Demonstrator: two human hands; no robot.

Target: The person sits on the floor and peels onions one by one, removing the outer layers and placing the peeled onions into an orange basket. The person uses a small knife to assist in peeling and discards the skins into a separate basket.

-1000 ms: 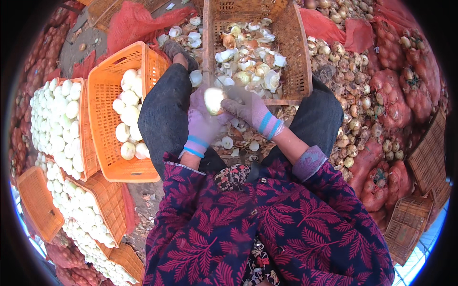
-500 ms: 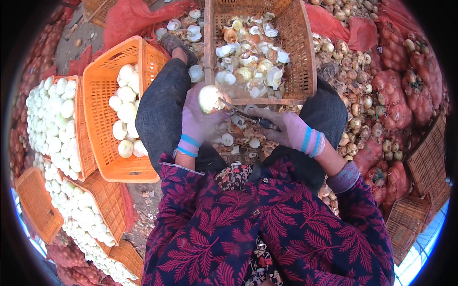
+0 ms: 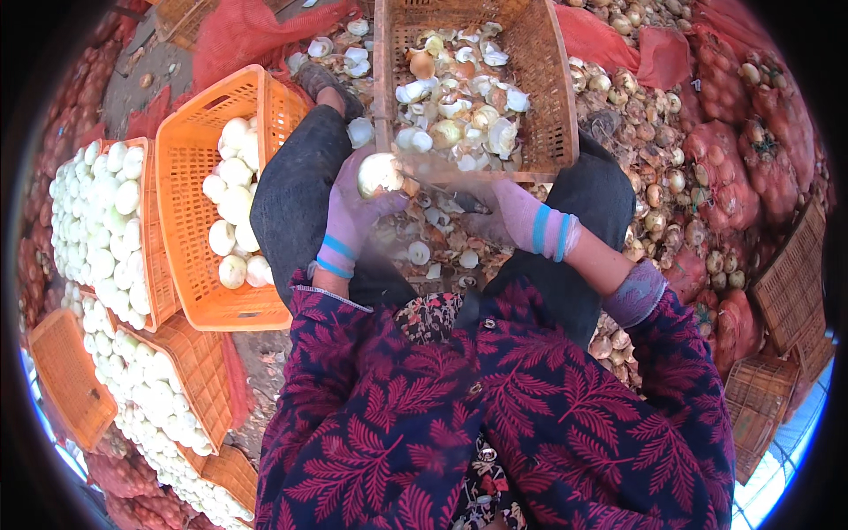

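Observation:
My left hand [image 3: 350, 210], in a pale glove with blue bands, is wrapped round a mostly white, peeled onion [image 3: 378, 173]. Some brown skin shows at its right side. Opposite it, my gloved right hand [image 3: 514, 212] is closed on a knife [image 3: 468, 201]; its dark handle shows in part, and the blade is smeared by motion, pointing toward the onion. Both hands are between my knees, just below the near edge of a worn orange crate [image 3: 568, 115]. Onion peelings [image 3: 459, 110] lie in that crate.
An orange crate [image 3: 199, 300] with peeled onions [image 3: 234, 205] stands by my left leg. Further left are crates heaped with white onions [image 3: 102, 238]. Unpeeled onions [image 3: 640, 132] and red mesh sacks [image 3: 720, 177] lie at the right. Scraps of skin [image 3: 420, 253] litter the ground below my hands.
My right hand has moved slightly up and left, and the knife has blurred. The onion has shifted a little left and up in my left hand, and more brown skin shows beside it.

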